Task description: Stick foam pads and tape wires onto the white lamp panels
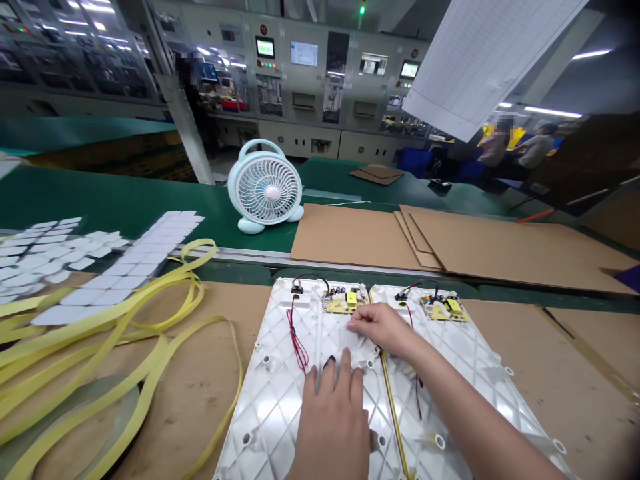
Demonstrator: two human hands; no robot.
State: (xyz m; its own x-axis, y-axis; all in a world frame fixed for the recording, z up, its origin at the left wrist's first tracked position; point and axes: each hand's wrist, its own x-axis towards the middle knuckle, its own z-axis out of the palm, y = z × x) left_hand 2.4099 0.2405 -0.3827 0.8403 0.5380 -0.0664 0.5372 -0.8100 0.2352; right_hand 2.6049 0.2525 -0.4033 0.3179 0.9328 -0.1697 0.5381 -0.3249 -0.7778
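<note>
My left hand (333,417) lies on a white ribbed plastic panel (270,407), fingers stretched out and open. Above its fingertips, my right hand (383,327) pinches the edge of a small whitish, translucent piece (351,339); its exact kind is unclear. That piece is just below a yellow circuit board (335,307) fixed at the panel's top. A coiled red wire (299,347) rests left of my fingers. A second white panel (465,393) lies alongside to the right, with its own circuit board (443,309), partly covered by my right forearm.
Yellow strips (165,347) lie in loops on cardboard at left, near rows of white squares (130,267). A light-blue fan (267,190) stands behind on the green bench (150,197). Flat cardboard sheets (355,233) lie at the back right. Paper (480,60) hangs overhead; people sit far right.
</note>
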